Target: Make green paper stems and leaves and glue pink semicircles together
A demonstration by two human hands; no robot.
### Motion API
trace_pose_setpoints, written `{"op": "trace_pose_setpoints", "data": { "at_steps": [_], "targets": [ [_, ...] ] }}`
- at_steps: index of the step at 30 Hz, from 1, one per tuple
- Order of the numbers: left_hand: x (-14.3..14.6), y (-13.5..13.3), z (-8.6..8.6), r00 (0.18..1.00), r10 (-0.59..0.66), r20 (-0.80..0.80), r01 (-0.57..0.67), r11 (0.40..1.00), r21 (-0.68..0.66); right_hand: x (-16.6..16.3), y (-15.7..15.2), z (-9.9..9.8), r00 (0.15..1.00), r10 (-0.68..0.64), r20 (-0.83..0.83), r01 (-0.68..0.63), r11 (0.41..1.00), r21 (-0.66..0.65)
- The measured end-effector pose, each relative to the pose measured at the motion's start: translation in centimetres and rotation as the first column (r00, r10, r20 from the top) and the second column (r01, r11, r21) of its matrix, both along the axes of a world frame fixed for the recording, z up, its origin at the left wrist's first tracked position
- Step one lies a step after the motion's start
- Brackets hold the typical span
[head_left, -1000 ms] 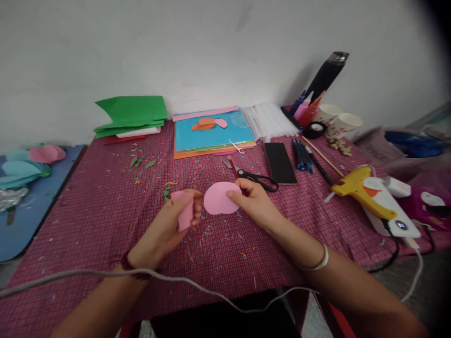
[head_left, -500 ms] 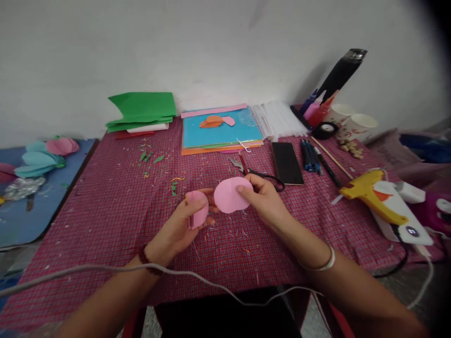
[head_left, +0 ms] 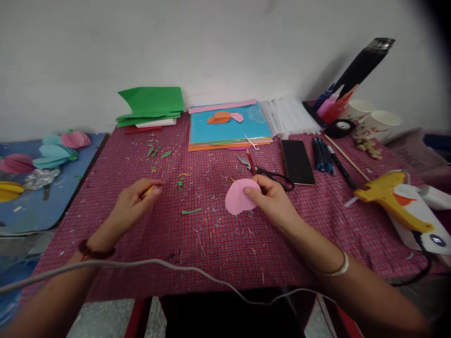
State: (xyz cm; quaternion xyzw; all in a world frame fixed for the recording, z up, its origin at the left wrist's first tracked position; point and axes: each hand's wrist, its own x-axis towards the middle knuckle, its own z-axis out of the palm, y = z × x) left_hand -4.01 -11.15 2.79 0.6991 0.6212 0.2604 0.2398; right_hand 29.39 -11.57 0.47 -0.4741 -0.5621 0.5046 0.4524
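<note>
My right hand (head_left: 271, 199) pinches a rounded pink paper cut-out (head_left: 238, 198) just above the red checked tablecloth (head_left: 211, 234), near the table's middle. My left hand (head_left: 134, 203) has its fingers curled together low over the cloth at the left, slightly smeared by motion. A small yellow sliver (head_left: 149, 190) shows at its fingertips. I cannot tell what else the hand holds. Black-handled scissors (head_left: 268, 172) lie just behind my right hand.
Green paper sheets (head_left: 151, 104) and a stack of coloured sheets (head_left: 229, 126) lie at the back. A phone (head_left: 298, 162), pens (head_left: 322, 157) and a yellow glue gun (head_left: 387, 197) are to the right. Paper flowers (head_left: 52, 152) lie at the left. A grey cable (head_left: 158, 266) crosses the front edge.
My left hand has moved left, away from my right hand, and the folded pink pieces it held no longer show. The right hand with the pink cut-out has sunk slightly toward the cloth.
</note>
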Motion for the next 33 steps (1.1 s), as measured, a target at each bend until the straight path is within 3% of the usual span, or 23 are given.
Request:
{"op": "trace_pose_setpoints", "data": {
  "at_steps": [2,5,9,11,12,13,15,16,20,22,27,29,33],
  "targets": [
    [-3.0,1.0,-0.6,0.980,-0.044,-0.195,0.062,0.994,0.088,-0.3,0.0,-0.2,0.999,0.009,0.033,-0.009,1.000,-0.003],
    [-5.5,2.0,-1.8,0.940,-0.040,-0.339,0.084,0.989,0.118,-0.7,0.1,-0.5,0.998,0.016,0.062,-0.016,1.000,0.000],
    [-3.5,1.7,-1.9,0.922,0.014,-0.387,0.073,0.975,0.209,-1.1,0.2,-0.8,0.996,0.032,0.086,-0.033,0.999,0.013],
    [0.0,0.9,-1.3,0.974,-0.001,-0.225,0.060,0.965,0.255,-1.3,0.2,-0.7,0.994,0.027,0.104,-0.030,0.999,0.026],
    [2.1,0.4,-0.9,0.997,-0.066,-0.050,0.076,0.971,0.228,-1.4,0.1,-0.7,0.994,0.022,0.111,-0.026,0.999,0.032],
    [4.4,-0.1,-0.6,0.975,-0.152,0.163,0.135,0.985,0.110,-1.4,0.0,-0.6,0.993,0.015,0.118,-0.019,0.999,0.039],
    [8.8,-0.9,-0.2,0.815,-0.225,0.534,0.320,0.943,-0.091,-1.5,-0.1,-0.5,0.992,0.000,0.127,-0.007,0.998,0.055],
    [10.7,-1.2,-0.3,0.750,-0.215,0.626,0.376,0.917,-0.136,-1.6,-0.2,-0.5,0.992,-0.004,0.130,-0.004,0.998,0.062],
    [14.1,-1.1,-1.5,0.711,-0.079,0.698,0.360,0.895,-0.265,-1.8,-0.5,-0.5,0.990,0.030,0.136,-0.040,0.996,0.074],
    [13.9,-0.8,-2.4,0.683,-0.012,0.730,0.351,0.882,-0.314,-2.0,-0.7,-0.5,0.988,0.071,0.134,-0.081,0.994,0.071],
    [12.7,-0.7,-3.9,0.521,0.184,0.833,0.372,0.829,-0.416,-1.9,-0.9,-0.7,0.975,0.189,0.119,-0.196,0.979,0.051],
    [12.5,-0.8,-3.9,0.548,0.185,0.816,0.370,0.821,-0.435,-1.5,-0.8,-0.8,0.970,0.217,0.106,-0.220,0.975,0.020],
    [12.2,-0.5,-3.7,0.738,0.094,0.668,0.272,0.864,-0.423,-0.7,-0.5,-0.9,0.961,0.275,0.032,-0.272,0.960,-0.066]
  ]
}}
